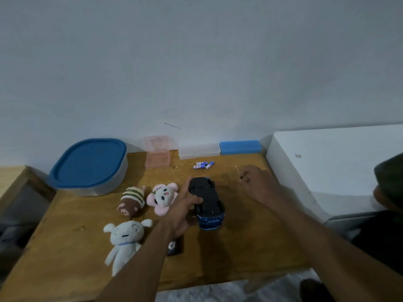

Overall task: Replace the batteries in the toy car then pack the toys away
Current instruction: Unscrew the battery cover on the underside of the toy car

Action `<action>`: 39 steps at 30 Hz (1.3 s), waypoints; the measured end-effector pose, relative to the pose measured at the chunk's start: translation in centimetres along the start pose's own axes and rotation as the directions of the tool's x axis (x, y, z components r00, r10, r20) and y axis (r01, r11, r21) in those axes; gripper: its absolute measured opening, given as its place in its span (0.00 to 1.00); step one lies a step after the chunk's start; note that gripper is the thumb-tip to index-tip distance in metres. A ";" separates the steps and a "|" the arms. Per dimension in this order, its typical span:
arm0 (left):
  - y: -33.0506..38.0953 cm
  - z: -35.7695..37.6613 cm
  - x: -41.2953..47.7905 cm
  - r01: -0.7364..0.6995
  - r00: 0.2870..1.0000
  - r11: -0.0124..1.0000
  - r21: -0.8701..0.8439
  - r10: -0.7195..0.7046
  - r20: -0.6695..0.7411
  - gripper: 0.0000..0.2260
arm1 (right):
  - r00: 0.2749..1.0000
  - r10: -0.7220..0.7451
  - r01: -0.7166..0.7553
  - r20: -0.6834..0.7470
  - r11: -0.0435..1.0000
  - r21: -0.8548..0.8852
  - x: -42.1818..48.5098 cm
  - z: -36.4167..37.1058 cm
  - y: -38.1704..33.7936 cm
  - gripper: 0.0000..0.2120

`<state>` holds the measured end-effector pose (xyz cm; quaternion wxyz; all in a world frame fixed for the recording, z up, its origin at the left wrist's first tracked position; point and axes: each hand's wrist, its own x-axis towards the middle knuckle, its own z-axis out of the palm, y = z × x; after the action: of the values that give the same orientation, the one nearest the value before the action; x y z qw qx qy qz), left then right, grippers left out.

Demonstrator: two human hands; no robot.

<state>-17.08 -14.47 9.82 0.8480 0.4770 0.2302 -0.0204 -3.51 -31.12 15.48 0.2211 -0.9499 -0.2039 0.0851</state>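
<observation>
1. Centrally, the left hand (183, 212) grips the toy car (207, 194) from its left side, with the fingers curled over the car's black underside and the thumb below.
2. The toy car is upside down, wheels up. Its blue body faces down, close above the wooden table (250, 240), and one blue end points toward the person.
3. The right hand (256, 183) is to the right of the car and apart from it. Its fingers are curled and pinch a thin stick-like tool (238, 171), which points up and away. What kind of tool it is cannot be told.
4. Beyond the car, a few small blue-and-white batteries (204, 165) lie loose on the table.
5. Left of the car are three plush toys: a pink one (162, 198) just beside the left hand, a brown striped one (132, 200) next to it, and a white one (124, 238) nearer the person, partly under the left forearm.
6. A small black object (174, 247) shows from under the left wrist.
7. Along the wall stand a large container with a blue lid (87, 164), an open pink clear box (157, 152), a clear box (199, 150) and a blue box (241, 147).
8. A white cabinet top (327, 171) adjoins the table on the right.
</observation>
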 end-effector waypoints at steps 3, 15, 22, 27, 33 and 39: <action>0.4 -1.5 0.0 -0.008 0.998 0.999 0.037 0.005 0.063 0.37 | 1.000 0.000 0.000 -0.025 1.000 0.008 -0.6 0.3 -1.5 0.04; -0.1 -2.9 0.3 -0.067 0.989 0.986 0.154 0.045 0.141 0.41 | 0.994 -0.110 0.109 0.008 0.992 0.066 -2.5 0.5 -2.9 0.08; 0.5 -0.2 1.8 -0.105 0.982 0.979 0.173 0.075 0.171 0.43 | 0.969 -0.232 0.212 0.084 0.958 0.193 -0.6 -2.1 -2.1 0.11; 0.5 2.2 2.7 -0.175 0.980 0.964 0.201 0.152 0.126 0.44 | 0.958 -0.178 0.041 0.223 0.860 0.508 0.1 -5.1 -2.0 0.10; 0.2 4.1 2.9 -0.221 0.975 0.949 0.224 0.207 0.086 0.45 | 0.933 -0.186 -0.163 0.309 0.549 0.820 1.1 -6.6 0.1 0.09; 0.3 5.4 2.5 -0.237 0.971 0.939 0.250 0.225 0.078 0.45 | 0.962 -0.110 -0.175 0.248 0.446 0.878 1.9 -5.6 0.8 0.06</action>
<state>-12.74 -18.25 11.40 0.7806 0.6062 0.1474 0.0381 -0.06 -33.16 19.94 0.6559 -0.6734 -0.1381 0.3119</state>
